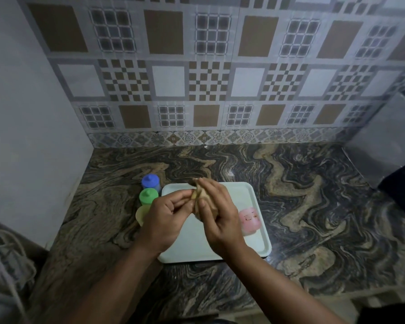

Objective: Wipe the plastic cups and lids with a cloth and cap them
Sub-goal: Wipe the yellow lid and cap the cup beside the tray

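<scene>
While the patterned tile wall (211,66) fills the upper view, the marbled desk (313,195) spreads below it, with a dark, partly cut-off shape (393,146) at its right edge that is hard to identify. A white tray (255,239) sits on the desk and serves as landmark. Over the tray, the left hand (166,218) and right hand (216,216) meet, both with fingers curled around a beige cloth (200,195) bunched between them; whether a cup or lid lies inside the cloth cannot be told. On the tray, just right of the right hand, lies a pink cup (249,220). Just left of the tray stand a blue-lidded cup (150,181), a green-lidded cup (148,195) nearer, and a yellow piece (142,213) half hidden behind the left hand.
</scene>
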A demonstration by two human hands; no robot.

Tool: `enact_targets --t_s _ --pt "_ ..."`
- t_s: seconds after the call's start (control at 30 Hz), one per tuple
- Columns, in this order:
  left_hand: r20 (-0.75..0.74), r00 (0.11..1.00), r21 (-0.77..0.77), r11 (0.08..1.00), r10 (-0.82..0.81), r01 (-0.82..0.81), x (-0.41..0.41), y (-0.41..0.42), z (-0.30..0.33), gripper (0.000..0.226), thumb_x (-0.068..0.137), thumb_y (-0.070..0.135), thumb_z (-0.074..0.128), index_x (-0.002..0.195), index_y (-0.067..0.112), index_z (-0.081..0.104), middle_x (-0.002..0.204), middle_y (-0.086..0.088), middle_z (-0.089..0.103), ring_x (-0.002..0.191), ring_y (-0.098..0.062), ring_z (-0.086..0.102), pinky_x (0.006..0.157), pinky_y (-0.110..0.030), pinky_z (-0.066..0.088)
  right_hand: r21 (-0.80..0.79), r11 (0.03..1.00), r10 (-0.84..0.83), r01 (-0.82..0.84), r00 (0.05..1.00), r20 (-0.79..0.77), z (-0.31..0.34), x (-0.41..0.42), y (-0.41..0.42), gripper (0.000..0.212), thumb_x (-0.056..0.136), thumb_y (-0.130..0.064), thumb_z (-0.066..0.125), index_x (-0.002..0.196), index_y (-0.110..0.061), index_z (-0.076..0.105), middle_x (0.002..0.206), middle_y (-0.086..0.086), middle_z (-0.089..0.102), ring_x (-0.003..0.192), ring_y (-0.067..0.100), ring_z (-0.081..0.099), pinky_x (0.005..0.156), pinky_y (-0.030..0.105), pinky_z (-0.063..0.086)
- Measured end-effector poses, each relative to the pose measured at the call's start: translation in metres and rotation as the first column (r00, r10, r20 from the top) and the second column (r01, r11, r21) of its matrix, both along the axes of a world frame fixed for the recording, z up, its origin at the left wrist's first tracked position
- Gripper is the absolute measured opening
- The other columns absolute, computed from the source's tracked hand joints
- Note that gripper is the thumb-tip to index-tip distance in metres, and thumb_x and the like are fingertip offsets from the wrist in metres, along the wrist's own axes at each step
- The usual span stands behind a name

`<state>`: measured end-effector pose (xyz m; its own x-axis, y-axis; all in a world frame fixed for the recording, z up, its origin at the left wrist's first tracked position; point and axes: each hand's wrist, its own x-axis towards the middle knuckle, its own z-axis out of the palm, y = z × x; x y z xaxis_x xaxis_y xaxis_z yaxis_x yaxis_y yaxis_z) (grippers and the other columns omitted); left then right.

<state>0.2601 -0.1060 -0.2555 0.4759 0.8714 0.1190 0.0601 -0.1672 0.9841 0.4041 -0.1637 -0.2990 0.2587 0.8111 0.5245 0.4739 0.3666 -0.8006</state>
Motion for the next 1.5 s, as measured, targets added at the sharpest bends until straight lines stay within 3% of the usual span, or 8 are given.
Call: enact_targets --t_s 0.17,0.27,0.37,0.5,0.73,0.97,1.23,1.5 --pt "-0.050 0.996 0.070 0.995 0.076 -0.073 -0.007 0.002 -0.005 0.030 0.093 0.005 0.067 0.106 0.032 0.071 0.096 0.019 0.078 0.096 -0.003 0.074 0.082 -0.018 0.057 -0.453 0.860 -0.168 -0.235 0.707 -0.687 0.032 0.004 0.022 0.039 0.114 -0.033 0.043 0.119 -0.011 0.075 0.117 0.011 0.079 0.104 0.025 0.073 0.082 0.040 0.063" --pt "-0.079 0.985 0.119 0.983 0.151 -0.142 -0.009 0.002 -0.008 0.033 0.093 0.005 0.068 0.100 0.037 0.069 0.091 0.030 0.074 0.094 0.002 0.072 0.080 -0.014 0.055 -0.199 0.979 -0.142 0.052 0.870 -0.472 0.020 0.003 0.018 0.030 0.114 -0.023 0.047 0.134 -0.015 0.068 0.127 0.006 0.075 0.120 0.019 0.070 0.098 0.034 0.060" --pt "-0.095 0.994 0.231 0.972 0.062 -0.038 -0.005 0.001 -0.006 0.025 0.095 0.009 0.065 0.110 0.028 0.071 0.102 0.020 0.076 0.099 -0.002 0.072 0.083 -0.017 0.056 -0.018 0.999 0.025 -0.027 0.993 -0.119 0.001 -0.006 0.009 0.035 0.111 -0.024 0.050 0.141 -0.010 0.062 0.129 0.006 0.071 0.123 0.024 0.067 0.103 0.038 0.054" --pt "-0.046 0.995 0.281 0.957 0.088 -0.071 -0.013 0.000 -0.006 0.023 0.092 0.026 0.063 0.113 0.035 0.070 0.107 0.022 0.075 0.100 -0.002 0.072 0.084 -0.018 0.056 -0.362 0.922 -0.110 -0.138 0.802 -0.587 0.018 -0.003 0.019 0.032 0.113 -0.030 0.048 0.119 -0.009 0.072 0.107 0.022 0.075 0.081 0.024 0.066 0.067 0.036 0.055" --pt "-0.213 0.960 0.552 0.833 0.181 -0.034 -0.015 0.000 -0.009 0.022 0.093 0.018 0.060 0.109 0.016 0.074 0.096 0.013 0.075 0.086 0.001 0.068 0.073 -0.017 0.053 -0.135 0.989 0.023 -0.060 0.965 -0.260 0.006 -0.007 0.014 0.031 0.110 -0.033 0.053 0.134 -0.019 0.068 0.121 0.001 0.074 0.117 0.018 0.070 0.097 0.037 0.057" --pt "-0.116 0.971 0.575 0.812 0.207 -0.104 -0.019 -0.014 -0.018 0.019 0.094 0.014 0.062 0.109 0.010 0.074 0.095 0.014 0.072 0.086 0.008 0.064 0.073 -0.009 0.047 -0.496 0.844 -0.125 -0.204 0.825 -0.551 0.025 0.012 0.027 0.038 0.112 -0.027 0.047 0.099 -0.005 0.076 0.084 0.030 0.068 0.071 0.029 0.055 0.063 0.036 0.042" --pt "0.188 0.943 -0.199 0.951 0.274 -0.237 -0.001 -0.007 -0.019 0.020 0.097 0.001 0.058 0.103 0.015 0.072 0.098 0.003 0.077 0.095 -0.014 0.074 0.073 -0.025 0.061 -0.243 0.939 0.046 -0.244 0.788 -0.614 0.031 0.009 0.005 0.028 0.101 -0.023 0.070 0.127 -0.013 0.072 0.111 0.007 0.079 0.091 0.016 0.069 0.071 0.028 0.057" --pt "0.052 0.932 -0.182 0.921 0.360 -0.345 0.015 -0.014 -0.032 0.037 0.101 0.010 0.058 0.125 0.036 0.067 0.110 -0.001 0.076 0.098 -0.010 0.074 0.074 -0.030 0.063 -0.364 0.920 -0.100 -0.148 0.808 -0.581 0.020 -0.002 0.001 0.025 0.100 -0.012 0.072 0.123 -0.018 0.075 0.107 0.011 0.080 0.087 0.020 0.075 0.064 0.042 0.065"
